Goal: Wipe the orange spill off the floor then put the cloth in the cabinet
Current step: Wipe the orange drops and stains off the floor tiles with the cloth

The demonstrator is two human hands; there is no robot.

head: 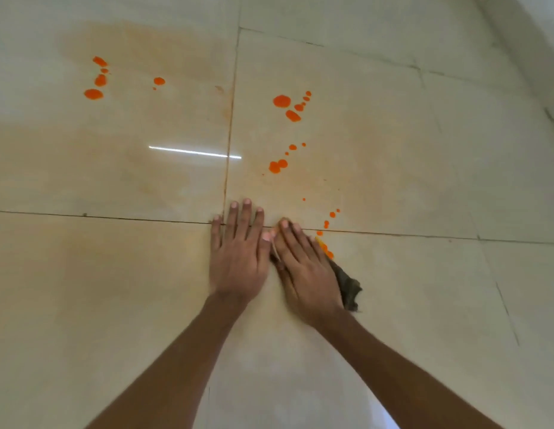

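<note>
Both hands lie flat on the floor (83,305) near the middle of the view. The left hand (238,258) is spread, palm down, on bare tile, holding nothing; it seems placed there as a prop for the person's weight while leaning forward. The right hand (306,270), just beside it at 3 o'clock and touching it at the fingertips, has its fingers together and presses down on a dark cloth (348,289), most of which is hidden under the palm, with a ragged end poking out at 4 o'clock. A flat palm likely spreads pressure over the cloth so it can pick up the liquid. The orange spill (281,101) is mostly unwiped: drops run from the cloth's edge toward 12 o'clock, with another cluster (93,94) well apart at 10 o'clock, and faint smears tint the tiles. No cabinet is in sight
</note>
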